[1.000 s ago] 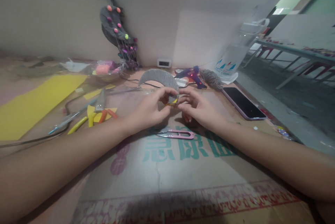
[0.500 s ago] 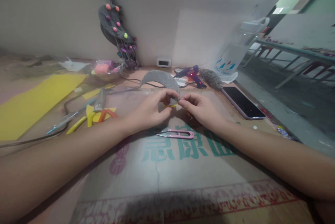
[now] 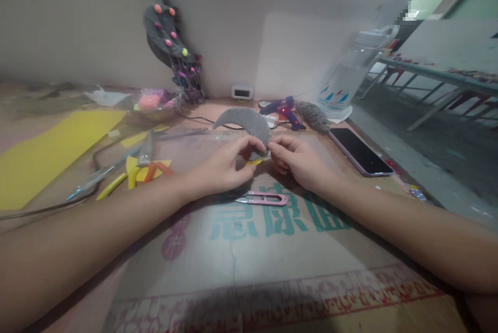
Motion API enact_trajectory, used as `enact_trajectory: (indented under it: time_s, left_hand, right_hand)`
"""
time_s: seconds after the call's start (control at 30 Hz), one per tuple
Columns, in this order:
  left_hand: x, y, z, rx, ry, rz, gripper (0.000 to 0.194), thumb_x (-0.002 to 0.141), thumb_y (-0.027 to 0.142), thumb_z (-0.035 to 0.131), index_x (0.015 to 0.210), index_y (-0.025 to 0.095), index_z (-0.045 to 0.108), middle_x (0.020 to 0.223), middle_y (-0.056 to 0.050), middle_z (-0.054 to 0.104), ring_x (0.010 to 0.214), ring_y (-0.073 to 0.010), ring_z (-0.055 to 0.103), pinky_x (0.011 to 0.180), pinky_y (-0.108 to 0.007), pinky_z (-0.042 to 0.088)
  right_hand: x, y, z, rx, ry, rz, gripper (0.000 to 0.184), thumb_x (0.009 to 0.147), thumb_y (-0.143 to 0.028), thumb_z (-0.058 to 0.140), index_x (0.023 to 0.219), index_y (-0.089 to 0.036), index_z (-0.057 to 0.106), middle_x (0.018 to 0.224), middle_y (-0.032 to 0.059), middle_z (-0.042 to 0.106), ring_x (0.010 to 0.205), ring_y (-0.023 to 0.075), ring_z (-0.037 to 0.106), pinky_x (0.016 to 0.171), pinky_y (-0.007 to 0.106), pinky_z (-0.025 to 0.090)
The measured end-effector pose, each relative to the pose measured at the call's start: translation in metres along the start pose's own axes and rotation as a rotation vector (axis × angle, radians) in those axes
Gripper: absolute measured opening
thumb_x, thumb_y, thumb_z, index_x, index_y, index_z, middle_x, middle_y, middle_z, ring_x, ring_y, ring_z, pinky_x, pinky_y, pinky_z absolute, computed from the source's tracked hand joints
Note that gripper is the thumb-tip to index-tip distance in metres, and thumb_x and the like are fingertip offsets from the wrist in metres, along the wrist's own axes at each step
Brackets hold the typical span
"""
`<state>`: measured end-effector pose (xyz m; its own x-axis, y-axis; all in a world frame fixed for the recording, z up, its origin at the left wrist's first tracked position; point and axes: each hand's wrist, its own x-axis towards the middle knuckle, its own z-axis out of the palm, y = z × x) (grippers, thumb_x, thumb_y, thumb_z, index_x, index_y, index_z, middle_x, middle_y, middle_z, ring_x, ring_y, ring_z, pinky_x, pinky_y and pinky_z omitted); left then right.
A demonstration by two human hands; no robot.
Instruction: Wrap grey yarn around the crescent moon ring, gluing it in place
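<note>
A crescent (image 3: 243, 116) wrapped in grey yarn stands tilted up between my hands, a bit of yellow (image 3: 254, 162) showing at its lower end. My left hand (image 3: 221, 164) is closed on that lower end, thumb below and fingers above. At the crescent's right edge, my right hand (image 3: 298, 162) pinches with thumb and forefinger. Whatever lies between those fingertips is too small to make out. Pink thread snips (image 3: 268, 198) lie just below both hands on a printed cardboard sheet (image 3: 187, 286).
Behind stand a glue gun (image 3: 286, 112) with a red light, grey yarn (image 3: 314, 116), a small clock (image 3: 241, 93) and a bottle (image 3: 336, 84). A phone (image 3: 361, 152) lies right; yellow-handled pliers (image 3: 131, 175) and a yellow sheet (image 3: 58, 151) lie left. A decorated crescent (image 3: 159, 27) hangs on the wall.
The crescent has shifted slightly right and turned a little in my left hand. My right fingertips have moved slightly up along its edge, still pinched. The camera view has shifted slightly.
</note>
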<state>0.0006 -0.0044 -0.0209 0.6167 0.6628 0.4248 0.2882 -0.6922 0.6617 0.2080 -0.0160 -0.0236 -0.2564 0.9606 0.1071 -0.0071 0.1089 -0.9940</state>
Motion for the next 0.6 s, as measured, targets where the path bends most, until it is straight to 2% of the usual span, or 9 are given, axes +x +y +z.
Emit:
enact_trajectory:
  time_s: [0.4, 0.6]
  left_hand:
    - [0.0017, -0.0046, 0.0018, 0.046, 0.043, 0.007, 0.016, 0.085, 0.015, 0.053, 0.1, 0.02, 0.054, 0.094, -0.002, 0.062, 0.086, -0.0162, 0.058, 0.079, -0.031, 0.048]
    - [0.0002, 0.0002, 0.0025, 0.183, 0.071, 0.013, 0.014, 0.084, 0.017, 0.055, 0.098, 0.02, 0.055, 0.088, 0.0, 0.062, 0.08, -0.016, 0.058, 0.073, -0.029, 0.047]
  right_hand:
    - [-0.0018, -0.0023, 0.0035, -0.061, -0.034, -0.061, 0.038, 0.082, -0.052, 0.074, 0.084, -0.02, 0.054, 0.051, -0.0117, 0.043, 0.04, 0.0052, 0.035, 0.037, 0.019, 0.026]
    - [-0.0033, -0.0013, 0.0038, -0.172, -0.084, -0.07, 0.029, 0.09, -0.047, 0.064, 0.088, -0.02, 0.053, 0.05, -0.0108, 0.045, 0.041, 0.0071, 0.04, 0.041, 0.02, 0.033]
